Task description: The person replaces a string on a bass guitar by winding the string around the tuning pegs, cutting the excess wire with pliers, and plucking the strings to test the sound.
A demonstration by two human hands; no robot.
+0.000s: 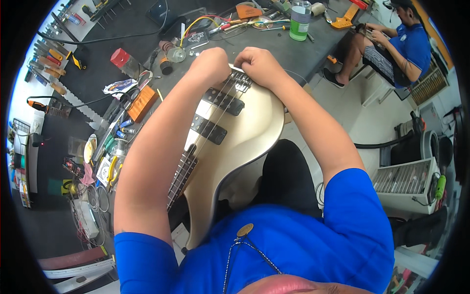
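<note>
A: Nearest the camera: the wearer's blue shirt (289, 240). State the next largest items.

B: The dark tabletop (293, 55) spans the left and top of the view. The cream bass guitar (259, 122) lies before the torso, bridge end uppermost, neck (182, 171) passing beneath the left forearm (156, 132).

A: Condition of the hands?

B: Left hand (210, 64): curled nearly closed at the bridge end. Right hand (258, 64): fingers bent inward, opposite the left. Whether either holds anything cannot be determined.

A: Smaller items?

B: On the tabletop, in descending size: wooden block (142, 104), green-filled bottle (299, 23), red-lidded jar (124, 63), yellow-handled pliers (114, 170).
</note>
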